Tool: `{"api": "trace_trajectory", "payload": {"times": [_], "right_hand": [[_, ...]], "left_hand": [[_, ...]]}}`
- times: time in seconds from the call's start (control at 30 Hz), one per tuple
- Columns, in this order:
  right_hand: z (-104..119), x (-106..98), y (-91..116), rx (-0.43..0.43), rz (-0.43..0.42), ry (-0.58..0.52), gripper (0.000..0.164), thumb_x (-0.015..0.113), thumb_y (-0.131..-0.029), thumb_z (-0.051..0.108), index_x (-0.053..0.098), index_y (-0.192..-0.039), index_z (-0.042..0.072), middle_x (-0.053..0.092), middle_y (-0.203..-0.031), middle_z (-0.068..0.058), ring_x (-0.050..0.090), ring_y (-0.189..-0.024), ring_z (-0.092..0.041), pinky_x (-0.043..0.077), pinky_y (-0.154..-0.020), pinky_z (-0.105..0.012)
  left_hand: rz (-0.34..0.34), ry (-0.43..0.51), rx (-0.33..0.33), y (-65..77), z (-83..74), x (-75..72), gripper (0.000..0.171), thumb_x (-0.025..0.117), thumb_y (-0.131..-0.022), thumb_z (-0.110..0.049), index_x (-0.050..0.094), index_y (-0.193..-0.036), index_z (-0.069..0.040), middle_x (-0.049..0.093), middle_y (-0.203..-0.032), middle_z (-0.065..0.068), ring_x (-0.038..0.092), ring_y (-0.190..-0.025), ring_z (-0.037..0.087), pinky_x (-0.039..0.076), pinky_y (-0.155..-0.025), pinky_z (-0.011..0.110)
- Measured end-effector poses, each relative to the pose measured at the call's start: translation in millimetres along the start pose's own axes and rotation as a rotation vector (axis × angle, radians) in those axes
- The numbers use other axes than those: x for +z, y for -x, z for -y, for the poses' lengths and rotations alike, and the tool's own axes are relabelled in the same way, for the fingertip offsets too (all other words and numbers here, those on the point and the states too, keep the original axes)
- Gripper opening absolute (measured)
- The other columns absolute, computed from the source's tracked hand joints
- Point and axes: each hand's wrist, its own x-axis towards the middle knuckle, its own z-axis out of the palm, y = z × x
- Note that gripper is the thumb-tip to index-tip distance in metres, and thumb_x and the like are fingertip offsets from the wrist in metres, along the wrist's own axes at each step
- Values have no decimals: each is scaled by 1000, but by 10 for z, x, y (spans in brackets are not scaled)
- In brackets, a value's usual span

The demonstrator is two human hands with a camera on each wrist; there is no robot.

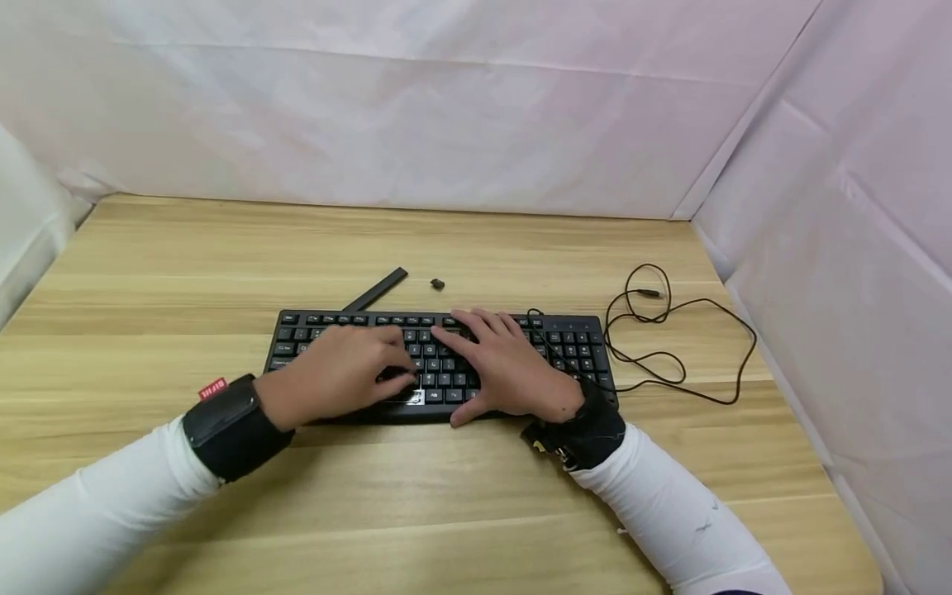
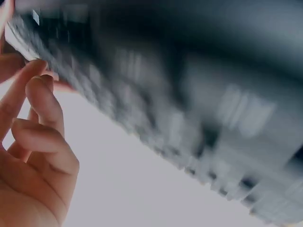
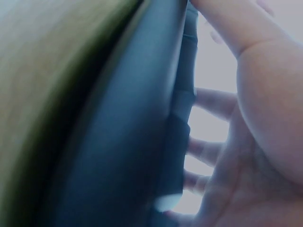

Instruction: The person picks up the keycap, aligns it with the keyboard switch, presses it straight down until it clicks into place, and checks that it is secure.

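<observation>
A black keyboard (image 1: 446,413) lies on the wooden table, overlapped by both hands. Over its lower left half, the left hand (image 1: 338,372) has curled fingers and pinches a small dark piece between thumb and index finger; its kind I cannot tell. Beside those fingertips, a pale shiny patch (image 1: 416,397) shows in the bottom key row. Bent fingers (image 2: 47,101) appear by the blurred keys in the left wrist view. The right hand (image 1: 513,372) rests on the keyboard with fingers spread across the keys, its thumb at the front edge.
Behind the keyboard lie a long, narrow black bar (image 1: 377,289) and a small dark piece (image 1: 437,283). A thin black cable (image 1: 710,397) loops over the table on the right, its plug (image 1: 649,293) within the coils. White cloth walls (image 1: 416,124) border the table.
</observation>
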Motion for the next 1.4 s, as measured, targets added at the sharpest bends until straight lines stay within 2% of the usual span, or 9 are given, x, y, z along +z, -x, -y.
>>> {"api": "trace_trajectory", "payload": {"times": [0.17, 0.3, 0.43, 0.57, 0.87, 1.07, 1.23, 1.4], "right_hand": [[-3, -12, -2, 1, 1, 17, 115, 65, -57, 77, 26, -150, 22, 23, -152, -14, 18, -135, -33, 23, -106, -59], [-1, -14, -8, -11, -15, 24, 114, 66, -56, 77, 29, -149, 22, 25, -151, -15, 20, -134, -32, 25, -105, -57], [12, 7, -13, -19, -13, 20, 114, 66, -57, 77, 29, -149, 21, 25, -151, -15, 20, -134, -32, 25, -105, -56], [33, 26, -47, -29, -16, 26, 113, 65, -57, 77, 28, -149, 22, 24, -151, -15, 19, -134, -31, 24, -106, -55], [83, 37, -92, -50, -12, 27, 112, 65, -59, 76, 29, -149, 21, 25, -151, -16, 20, -134, -33, 23, -106, -56], [97, 32, -95, -51, -2, 18, 112, 66, -58, 76, 29, -149, 21, 24, -152, -16, 20, -135, -33, 23, -107, -57], [114, 40, -120, -67, -13, 13, 112, 66, -58, 76, 30, -148, 20, 25, -151, -17, 21, -134, -34, 24, -106, -57], [126, 46, -150, -85, -24, 30, 112, 66, -58, 76, 31, -148, 20, 26, -151, -16, 22, -133, -34, 25, -106, -56]], "left_hand": [[-17, -13, -109, -331, 188, -170, 21, 65, -86, -25, 72, -102, -13, 65, -89, 3, 55, -59, 9, 51, -47, 30], [24, -63, -192, -613, 358, -193, 27, 66, -86, -23, 69, -110, -11, 66, -96, 8, 60, -65, 17, 52, -49, 37], [105, -71, -209, -821, 485, -140, 29, 67, -86, -21, 68, -113, -11, 66, -104, 10, 61, -75, 21, 54, -58, 42], [144, -60, -205, -944, 584, -95, 28, 68, -85, -18, 69, -112, -12, 68, -109, 8, 62, -85, 22, 55, -66, 43], [241, -22, -226, -1064, 641, -43, 28, 63, -89, -15, 67, -116, -10, 67, -114, 13, 62, -90, 25, 55, -70, 45], [241, 17, -220, -1060, 690, 1, 24, 64, -87, -11, 70, -110, -8, 69, -105, 13, 61, -91, 24, 54, -76, 45], [245, -3, -214, -1025, 730, 13, 19, 66, -85, -10, 73, -103, -9, 70, -99, 10, 62, -86, 23, 54, -74, 44], [243, -27, -236, -989, 732, 4, 15, 67, -85, -11, 74, -98, -11, 70, -96, 8, 61, -83, 22, 54, -72, 43]]}}
